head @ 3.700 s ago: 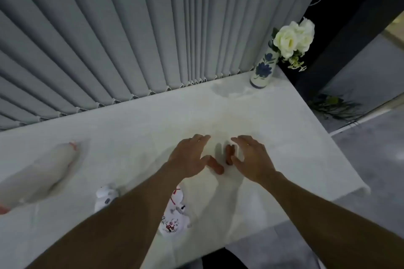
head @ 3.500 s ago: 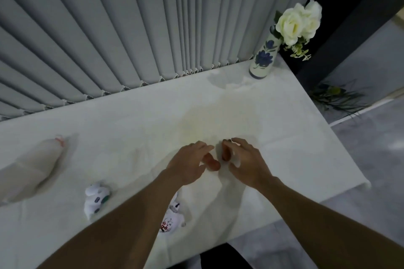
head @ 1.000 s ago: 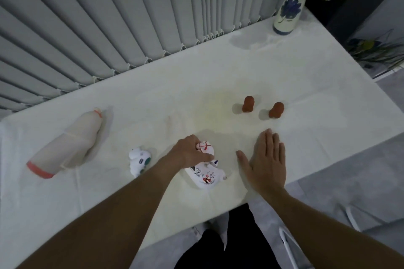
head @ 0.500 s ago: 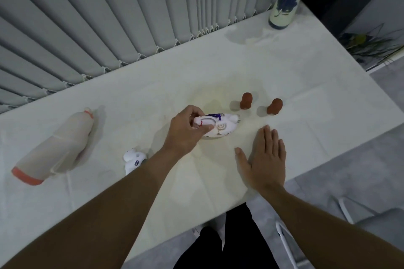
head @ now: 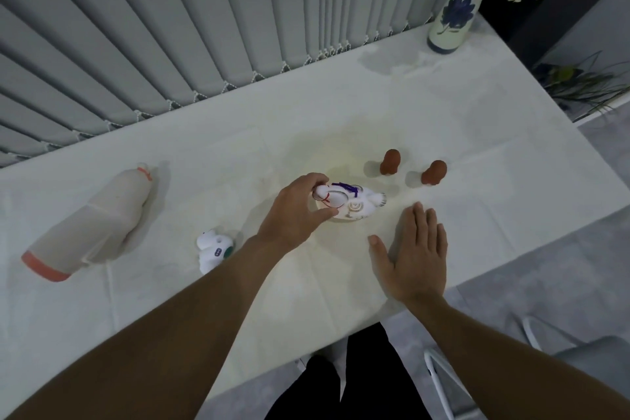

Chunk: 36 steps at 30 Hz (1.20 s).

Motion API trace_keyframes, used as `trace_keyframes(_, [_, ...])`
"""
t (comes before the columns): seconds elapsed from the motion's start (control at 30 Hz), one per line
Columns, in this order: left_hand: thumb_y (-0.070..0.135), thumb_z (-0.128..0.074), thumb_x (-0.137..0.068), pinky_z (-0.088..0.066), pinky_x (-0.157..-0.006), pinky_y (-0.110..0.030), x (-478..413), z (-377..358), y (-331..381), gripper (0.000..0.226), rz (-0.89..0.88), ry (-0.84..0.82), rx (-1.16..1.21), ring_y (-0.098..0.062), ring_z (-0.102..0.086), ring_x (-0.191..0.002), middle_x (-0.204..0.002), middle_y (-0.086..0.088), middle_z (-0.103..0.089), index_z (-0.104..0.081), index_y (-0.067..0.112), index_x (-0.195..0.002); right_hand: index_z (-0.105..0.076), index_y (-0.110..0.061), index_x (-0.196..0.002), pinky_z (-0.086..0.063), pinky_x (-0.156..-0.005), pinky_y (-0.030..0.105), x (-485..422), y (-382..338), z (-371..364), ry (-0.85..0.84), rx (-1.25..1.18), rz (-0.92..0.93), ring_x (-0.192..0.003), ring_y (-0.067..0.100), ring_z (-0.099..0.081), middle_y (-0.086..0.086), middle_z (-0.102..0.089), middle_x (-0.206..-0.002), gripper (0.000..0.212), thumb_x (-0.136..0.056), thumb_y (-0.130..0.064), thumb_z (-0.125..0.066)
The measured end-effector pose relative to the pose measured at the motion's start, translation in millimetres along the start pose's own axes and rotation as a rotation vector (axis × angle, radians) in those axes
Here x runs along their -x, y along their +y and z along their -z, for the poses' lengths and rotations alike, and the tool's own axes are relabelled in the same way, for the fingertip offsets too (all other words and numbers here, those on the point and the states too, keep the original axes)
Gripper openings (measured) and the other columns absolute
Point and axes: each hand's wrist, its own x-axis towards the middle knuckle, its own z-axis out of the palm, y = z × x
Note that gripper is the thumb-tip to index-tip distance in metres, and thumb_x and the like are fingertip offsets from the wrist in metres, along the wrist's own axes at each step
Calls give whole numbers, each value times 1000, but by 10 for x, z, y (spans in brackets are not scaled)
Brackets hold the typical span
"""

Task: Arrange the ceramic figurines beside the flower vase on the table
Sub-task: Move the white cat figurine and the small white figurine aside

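Note:
My left hand [head: 295, 213] grips one end of a white painted ceramic figurine [head: 351, 203] with purple and red marks, at the middle of the white table [head: 477, 119]. Two small brown figurines [head: 389, 162] [head: 433, 173] stand just beyond it to the right. A smaller white figurine [head: 214, 250] lies to the left, beside my left forearm. My right hand [head: 414, 257] rests flat on the table, fingers apart, holding nothing. The flower vase [head: 455, 10], cream with blue flowers, stands at the far right corner.
A large pale bottle [head: 92, 223] with an orange base lies on its side at the left. Grey vertical blinds [head: 204, 27] run along the table's far edge. The table's near edge is close to my body, with a chair [head: 586, 361] at lower right.
My left hand lifted the white painted figurine from the near edge and carried it toward the two brown figurines. My right hand has stayed flat on the table.

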Motion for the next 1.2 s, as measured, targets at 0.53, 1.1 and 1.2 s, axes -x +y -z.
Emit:
trace_keyframes(0.53, [46,-66,-86,-37,-110,-42,957,643,-682,64,417,308,-328,-28,-45,-131,-140,-7,-50,-51,12,-138,-36,-9,-156,-22,-127,47,363,-1100,-301,-152,-124,635,-156,24,-24,6,-32,-166,83,-95,-64,-49])
trace_keyframes(1.1, [30,-74,-79,-49,-68,-34,1227,726,-1074,33,432,358,-8,-19,-60,-80,-93,1,-59,-43,22,-87,-25,-15,-161,-13,-127,48,362,-1224,-345,-204,10,602,-159,20,-9,0,-17,-172,87,-95,-70,-42])
trace_keyframes(1.2, [16,-74,-79,-51,-68,-38,1293,730,-1124,35,385,323,-82,-20,-58,-78,-91,5,-54,-41,23,-88,-25,-14,-160,-12,-128,48,364,-1230,-342,-200,20,601,-159,20,-9,1,-17,-172,87,-95,-69,-42])
